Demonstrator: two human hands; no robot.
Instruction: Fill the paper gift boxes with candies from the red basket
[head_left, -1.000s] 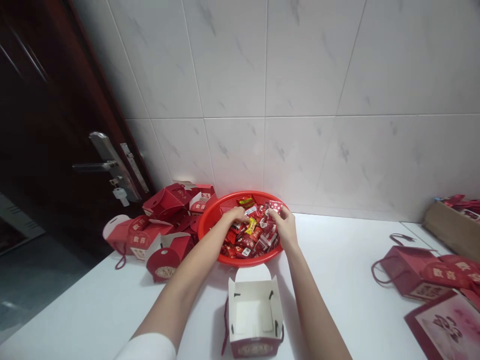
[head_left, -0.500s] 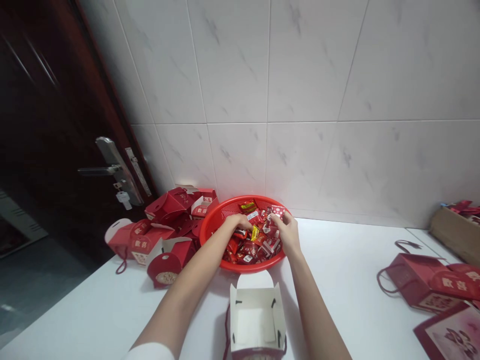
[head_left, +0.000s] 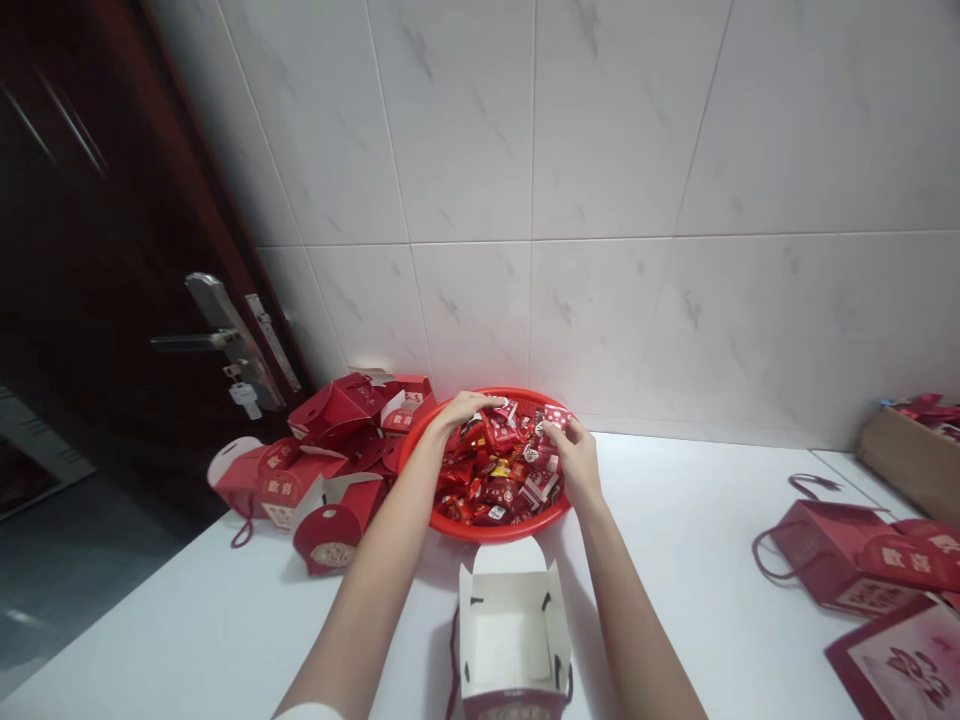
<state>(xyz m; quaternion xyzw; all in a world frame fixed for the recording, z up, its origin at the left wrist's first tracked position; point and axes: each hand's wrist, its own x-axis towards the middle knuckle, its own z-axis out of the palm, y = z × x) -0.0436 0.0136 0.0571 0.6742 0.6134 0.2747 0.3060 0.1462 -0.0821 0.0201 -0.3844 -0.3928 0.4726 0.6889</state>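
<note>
A red plastic basket [head_left: 480,534] full of wrapped candies [head_left: 504,490] stands against the tiled wall. My left hand [head_left: 469,408] reaches over its back left part, fingers apart and touching the candies, with nothing gripped that I can see. At the basket's right side, my right hand [head_left: 574,450] is closed on a pink dotted packet [head_left: 556,416]. In front of the basket, between my forearms, an open box [head_left: 511,640] with a white inside shows no contents.
Red gift boxes [head_left: 337,405] are piled left of the basket, near a dark door [head_left: 97,220]. More red boxes [head_left: 862,560] lie at the right, with a cardboard box [head_left: 911,460] behind them on the white table [head_left: 675,560].
My left hand has moved from the middle of the candies toward the back of the basket, and its fingers have spread. Candies near it have shifted. My right hand has hardly moved.
</note>
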